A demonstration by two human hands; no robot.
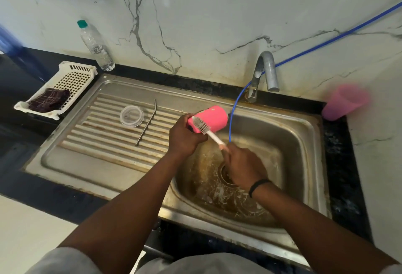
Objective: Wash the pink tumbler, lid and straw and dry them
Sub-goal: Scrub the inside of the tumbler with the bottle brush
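My left hand (185, 136) grips the pink tumbler (210, 119) lying sideways, base toward the tap (264, 71); my right hand (243, 165) clamps the brush (206, 130).

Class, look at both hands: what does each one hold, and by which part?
The left hand grips the pink tumbler by its open end; the right hand holds the bottle brush by its handle.

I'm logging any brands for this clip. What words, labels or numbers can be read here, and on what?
None can be read.
Water bottle: clear, with no label showing.
Pink tumbler: one small mark, too small to read.
Lid, straw, brush: no print visible.
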